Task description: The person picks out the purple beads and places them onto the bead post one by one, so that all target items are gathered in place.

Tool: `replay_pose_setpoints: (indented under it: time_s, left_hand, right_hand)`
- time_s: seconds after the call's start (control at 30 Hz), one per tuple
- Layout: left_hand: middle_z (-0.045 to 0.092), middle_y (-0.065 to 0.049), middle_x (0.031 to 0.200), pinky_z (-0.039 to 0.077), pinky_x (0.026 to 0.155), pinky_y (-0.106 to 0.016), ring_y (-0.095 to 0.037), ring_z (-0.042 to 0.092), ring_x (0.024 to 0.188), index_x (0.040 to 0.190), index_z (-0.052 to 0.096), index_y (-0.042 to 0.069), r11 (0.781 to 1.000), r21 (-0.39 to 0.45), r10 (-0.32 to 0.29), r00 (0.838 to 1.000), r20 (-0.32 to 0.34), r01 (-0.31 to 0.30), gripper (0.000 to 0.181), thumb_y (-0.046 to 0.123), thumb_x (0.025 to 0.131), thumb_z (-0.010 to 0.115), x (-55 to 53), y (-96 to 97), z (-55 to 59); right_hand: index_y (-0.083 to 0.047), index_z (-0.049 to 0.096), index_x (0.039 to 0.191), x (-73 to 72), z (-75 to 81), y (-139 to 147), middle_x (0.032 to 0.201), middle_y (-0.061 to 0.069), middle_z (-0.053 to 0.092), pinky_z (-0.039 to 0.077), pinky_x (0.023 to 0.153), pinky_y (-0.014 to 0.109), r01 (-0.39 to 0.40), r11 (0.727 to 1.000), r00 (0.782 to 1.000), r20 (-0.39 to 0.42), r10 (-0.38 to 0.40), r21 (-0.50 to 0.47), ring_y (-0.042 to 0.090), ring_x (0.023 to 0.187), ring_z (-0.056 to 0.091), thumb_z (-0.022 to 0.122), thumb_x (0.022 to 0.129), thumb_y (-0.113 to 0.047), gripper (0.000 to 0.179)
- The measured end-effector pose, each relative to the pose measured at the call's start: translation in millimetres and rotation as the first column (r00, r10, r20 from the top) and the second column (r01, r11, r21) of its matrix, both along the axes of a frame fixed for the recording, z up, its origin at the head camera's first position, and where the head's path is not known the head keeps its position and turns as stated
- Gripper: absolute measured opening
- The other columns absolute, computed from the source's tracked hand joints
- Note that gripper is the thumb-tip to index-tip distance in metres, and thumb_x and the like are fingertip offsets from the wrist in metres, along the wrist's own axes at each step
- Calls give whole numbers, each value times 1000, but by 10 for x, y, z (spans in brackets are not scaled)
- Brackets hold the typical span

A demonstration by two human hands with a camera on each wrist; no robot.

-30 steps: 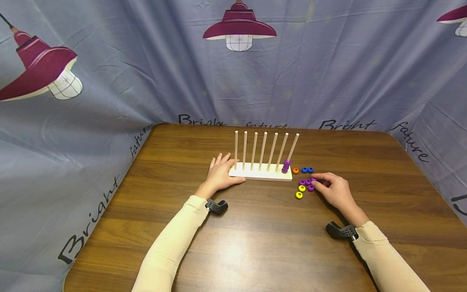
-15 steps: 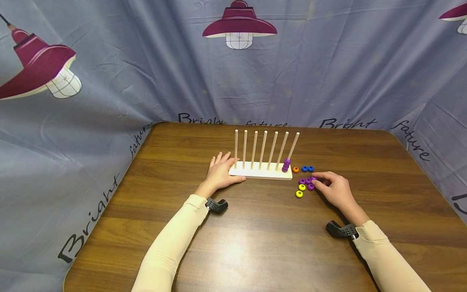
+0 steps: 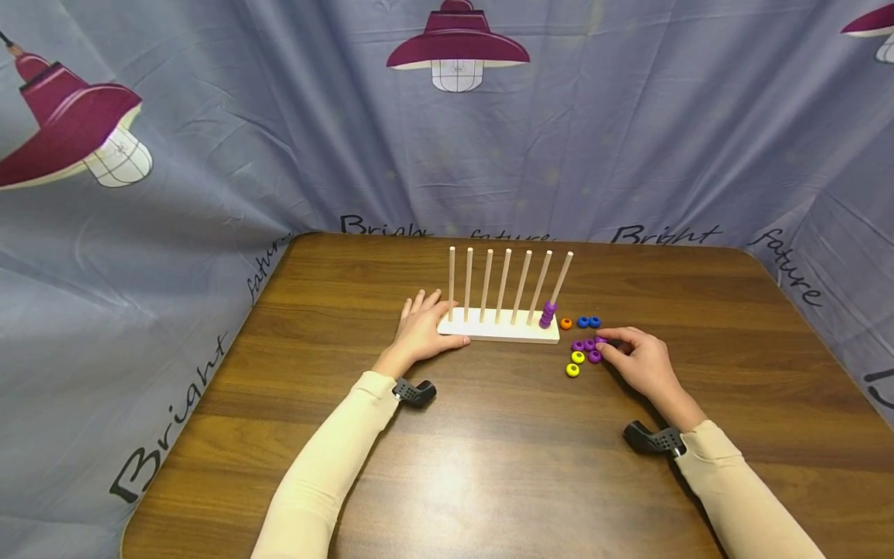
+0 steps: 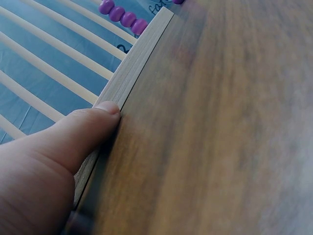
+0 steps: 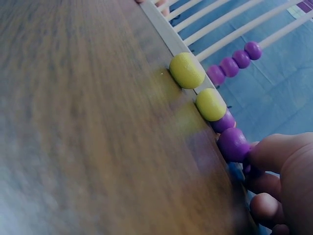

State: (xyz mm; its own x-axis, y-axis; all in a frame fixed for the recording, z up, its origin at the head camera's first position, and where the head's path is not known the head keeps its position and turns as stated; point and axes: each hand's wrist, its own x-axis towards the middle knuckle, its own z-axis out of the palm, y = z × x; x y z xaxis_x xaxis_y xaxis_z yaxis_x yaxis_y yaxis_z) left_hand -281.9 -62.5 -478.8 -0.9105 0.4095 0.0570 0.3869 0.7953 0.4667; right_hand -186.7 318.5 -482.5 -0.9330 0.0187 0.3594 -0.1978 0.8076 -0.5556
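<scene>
A pale wooden peg rack (image 3: 497, 332) with several upright rods stands on the table. Purple beads (image 3: 548, 316) are stacked low on its rightmost rod. My left hand (image 3: 419, 335) holds the rack's left end, thumb along the front edge and fingers spread behind. At the right, my right hand (image 3: 644, 363) pinches a purple bead (image 3: 601, 340) between thumb and index finger, low at the table. More loose purple beads (image 3: 578, 346) lie beside it. In the right wrist view, another purple bead (image 5: 232, 145) is in front of the thumb, and the pinched one is mostly hidden.
Two yellow beads (image 3: 573, 370) lie nearest the front of the loose group. An orange bead (image 3: 566, 323) and two blue beads (image 3: 594, 322) sit behind, right of the rack. The brown wooden table (image 3: 447, 458) is backed by a grey-blue curtain (image 3: 335, 140).
The head view has tilted very slightly. Both hands, the rack and the beads keep their places.
</scene>
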Motion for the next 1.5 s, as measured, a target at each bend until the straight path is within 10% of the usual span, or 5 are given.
replay_pose_setpoints:
  time_s: [1.5]
  left_hand:
    - [32,-16,166,7,129,-60,-43,15,158,148,53,21,1000,3,-3,1000,0,3,80,59,82,76,-15,-7,-4]
  right_hand:
    - [-5,78,108,-13,-9,8,85,10,69,35,54,20,7,1000,1000,12,-7,-19,0,64,44,77,89,-12,21]
